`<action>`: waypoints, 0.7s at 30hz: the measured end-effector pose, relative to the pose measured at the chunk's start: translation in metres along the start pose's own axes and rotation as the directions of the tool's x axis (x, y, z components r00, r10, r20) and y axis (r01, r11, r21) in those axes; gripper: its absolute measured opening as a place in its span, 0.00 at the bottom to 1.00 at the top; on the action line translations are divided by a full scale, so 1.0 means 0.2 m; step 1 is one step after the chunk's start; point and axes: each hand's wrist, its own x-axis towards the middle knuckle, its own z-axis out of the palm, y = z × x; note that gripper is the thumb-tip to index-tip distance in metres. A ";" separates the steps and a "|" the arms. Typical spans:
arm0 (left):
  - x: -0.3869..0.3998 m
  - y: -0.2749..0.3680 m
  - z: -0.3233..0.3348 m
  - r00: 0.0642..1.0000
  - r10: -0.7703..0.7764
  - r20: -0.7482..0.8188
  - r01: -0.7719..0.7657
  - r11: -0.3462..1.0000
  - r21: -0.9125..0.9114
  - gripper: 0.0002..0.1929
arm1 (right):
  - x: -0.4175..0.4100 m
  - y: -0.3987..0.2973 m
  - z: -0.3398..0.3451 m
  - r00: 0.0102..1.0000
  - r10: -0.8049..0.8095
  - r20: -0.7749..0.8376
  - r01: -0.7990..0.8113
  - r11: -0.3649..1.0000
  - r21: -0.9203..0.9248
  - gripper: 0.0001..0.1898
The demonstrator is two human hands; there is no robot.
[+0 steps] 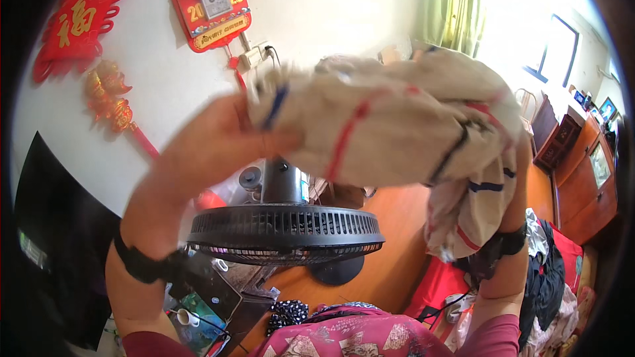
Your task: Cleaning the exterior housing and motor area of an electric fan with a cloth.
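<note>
A beige cloth (397,129) with red and dark blue stripes is bunched up in front of me at chest height or above, partly blurred. My left hand (248,131) pinches its left end, the thumb lying over the fabric. On the other side the folds cover most of my right hand, so its fingers are hidden; my right forearm (503,277) rises to the cloth, and one part hangs down beside it. Below the cloth, between my arms, is a black electric fan (285,228). Dark bands circle both my wrists.
The fan's round base (337,270) stands on an orange-brown surface (397,223). At left are a large black screen (59,238) and a low table with a white cup (188,317). Piled clothes (545,258) lie at right, near a wooden cabinet (578,178). A red calendar (213,29) hangs ahead.
</note>
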 end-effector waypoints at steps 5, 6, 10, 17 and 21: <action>-0.12 -0.11 0.12 0.963 -0.255 0.085 0.197 0.886 0.420 0.12 | -0.04 -0.16 -0.30 0.991 -0.074 -0.112 0.072 0.997 -0.018 0.22; -0.14 -0.17 0.12 0.986 -0.084 0.146 -0.013 0.828 0.561 0.13 | -0.05 -0.18 -0.39 0.985 -0.065 -0.161 0.059 0.997 -0.044 0.21; -0.25 -0.31 0.15 0.972 0.135 0.190 -0.233 0.614 0.754 0.20 | -0.03 -0.15 -0.74 0.943 0.037 -0.330 -0.078 0.991 -0.112 0.19; -0.40 -0.37 0.27 0.986 0.150 -0.076 0.011 0.394 0.919 0.44 | 0.28 0.30 -1.06 0.930 0.297 -0.216 -0.360 0.620 -0.697 0.16; -0.34 -0.37 0.35 0.979 0.096 -0.180 0.152 0.243 0.958 0.48 | 0.42 0.66 -1.11 0.831 0.556 -0.001 -0.452 0.675 -0.583 0.19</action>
